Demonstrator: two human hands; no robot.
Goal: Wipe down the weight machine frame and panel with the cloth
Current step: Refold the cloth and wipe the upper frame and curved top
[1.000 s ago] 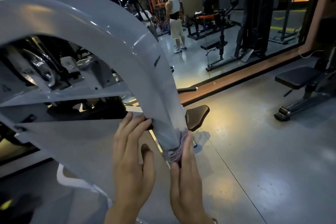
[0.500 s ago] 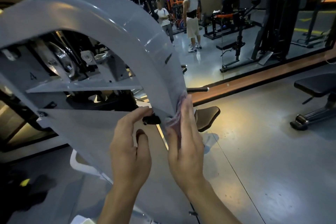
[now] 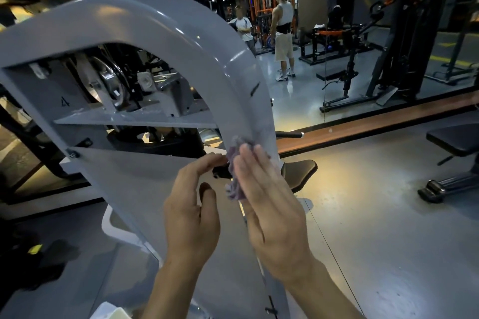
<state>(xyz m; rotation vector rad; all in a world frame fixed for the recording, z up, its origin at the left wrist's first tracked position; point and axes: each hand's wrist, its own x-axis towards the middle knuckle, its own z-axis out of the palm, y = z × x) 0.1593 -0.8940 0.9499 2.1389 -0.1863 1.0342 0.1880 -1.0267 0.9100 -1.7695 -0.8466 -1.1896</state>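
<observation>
Right hand (image 3: 261,189) flat, pressing cloth (image 3: 234,184) on frame (image 3: 207,41).

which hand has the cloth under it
The right hand: its flat fingers press the purple cloth against the grey frame. The left hand holds no cloth.

Frame (image 3: 181,41): arched over an opening at the left, its right limb running down toward the viewer.
Panel (image 3: 134,184): set below the opening, left of the frame's right limb.
Pulley (image 3: 108,80): seen inside the opening, above a crossbar.
Cloth (image 3: 237,163): pressed against the frame's right limb.
Right hand (image 3: 269,204): laid flat over the cloth.
Left hand (image 3: 191,212): placed just left of the right hand, before the panel.
Seat pad (image 3: 300,173): behind the frame, to its right.
Bench (image 3: 456,140): at the far right on the floor.
</observation>
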